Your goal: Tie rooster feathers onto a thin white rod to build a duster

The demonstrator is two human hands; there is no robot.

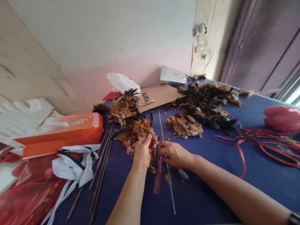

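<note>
My left hand (144,151) is closed around the base of a bunch of brown and black feathers (142,126), whose tips fan out above the fingers. Close beside it, my right hand (174,153) has its fingers curled together on a strip of pinkish-red plastic twine (158,178), which hangs down below them. Whether the twine is wrapped on the feathers is hidden by the fingers. More feather bunches (123,112) lie just behind my left hand, and a light brown feather pile (184,126) lies beyond my right hand.
Several thin sticks (100,175) lie on the blue table (199,200) at left, beside white cloth straps (72,167) and an orange bag (67,134). A large dark feather heap (208,100), flat cardboard (161,95) and a white box (172,75) are at the back. Red twine (264,137) tangles at right.
</note>
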